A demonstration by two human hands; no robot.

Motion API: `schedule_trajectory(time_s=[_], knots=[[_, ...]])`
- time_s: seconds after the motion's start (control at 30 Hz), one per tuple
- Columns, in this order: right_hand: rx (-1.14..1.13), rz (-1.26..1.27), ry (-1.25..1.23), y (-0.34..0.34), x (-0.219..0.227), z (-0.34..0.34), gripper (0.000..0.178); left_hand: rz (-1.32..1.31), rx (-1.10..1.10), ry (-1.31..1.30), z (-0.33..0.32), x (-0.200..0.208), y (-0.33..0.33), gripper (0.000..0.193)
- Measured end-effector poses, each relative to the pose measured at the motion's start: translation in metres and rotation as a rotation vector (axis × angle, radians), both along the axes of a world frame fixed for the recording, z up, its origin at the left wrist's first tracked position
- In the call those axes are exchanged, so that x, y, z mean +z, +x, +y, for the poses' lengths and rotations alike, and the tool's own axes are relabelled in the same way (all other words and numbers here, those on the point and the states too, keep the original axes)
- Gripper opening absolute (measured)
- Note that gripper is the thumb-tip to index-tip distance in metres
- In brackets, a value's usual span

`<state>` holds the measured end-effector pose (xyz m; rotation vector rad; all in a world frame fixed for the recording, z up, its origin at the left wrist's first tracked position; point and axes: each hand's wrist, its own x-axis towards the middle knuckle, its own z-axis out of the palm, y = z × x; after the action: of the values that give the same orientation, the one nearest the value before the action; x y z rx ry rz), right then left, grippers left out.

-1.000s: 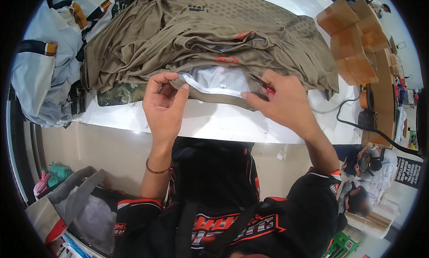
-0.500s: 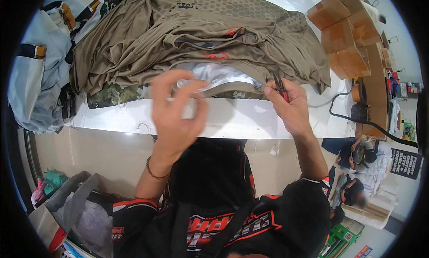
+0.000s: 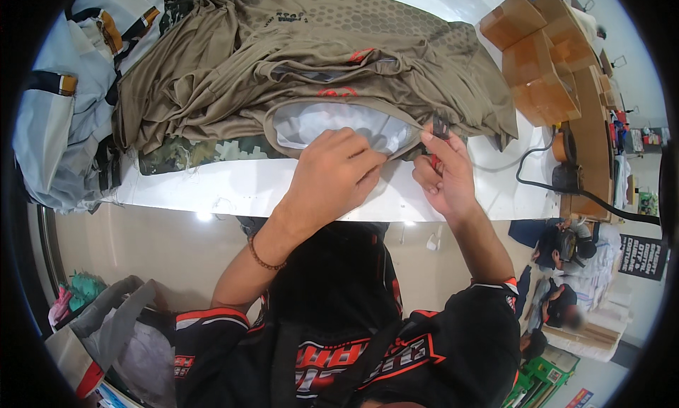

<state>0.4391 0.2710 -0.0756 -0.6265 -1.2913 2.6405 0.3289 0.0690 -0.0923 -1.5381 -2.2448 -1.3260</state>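
A pile of khaki-brown shirts (image 3: pixel 212 76) covers the far side of the white table (image 3: pixel 205 192). The nearest one's neck opening (image 3: pixel 322 118) gapes toward me, with a pale inside. My left hand (image 3: pixel 332 171) is closed at the near rim of this opening, its fingertips curled onto the cloth. At the opening's right end my right hand (image 3: pixel 449 171) holds a pair of small snips (image 3: pixel 440 127) with dark blades and red handles. Its thumb and forefinger also touch the shirt's edge; the palm hides most of the handles.
White and navy garments (image 3: pixel 64 125) heap up at the left. Camouflage cloth (image 3: pixel 205 155) lies beneath the shirts. Cardboard boxes (image 3: pixel 541 72) and a black cable (image 3: pixel 548 185) are on the right. Grey bags (image 3: pixel 141 344) stand lower left; people (image 3: pixel 562 305) sit far right.
My left hand has moved right and closed at the near rim. The neck opening now gapes wider. In my right hand the snips have turned, and the fingers have curled in more.
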Motion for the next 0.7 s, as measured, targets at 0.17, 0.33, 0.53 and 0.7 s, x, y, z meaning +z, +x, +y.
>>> schedule_trajectory(time_s=[0.17,0.33,0.53,0.7], knots=[[-0.001,-0.049,0.038,-0.007,0.008,0.0,0.015,-0.08,0.145,0.134,0.004,0.004,-0.011,0.033],[0.068,-0.064,0.18,-0.014,0.018,-0.001,0.024,0.099,0.481,-0.168,-0.02,0.008,-0.035,0.042],[0.014,-0.068,0.212,-0.022,0.022,0.004,0.025,0.179,0.591,-0.17,-0.038,0.02,-0.047,0.044],[-0.037,-0.017,0.12,-0.022,0.014,0.002,0.023,-0.043,0.108,0.167,-0.004,0.021,-0.023,0.041]])
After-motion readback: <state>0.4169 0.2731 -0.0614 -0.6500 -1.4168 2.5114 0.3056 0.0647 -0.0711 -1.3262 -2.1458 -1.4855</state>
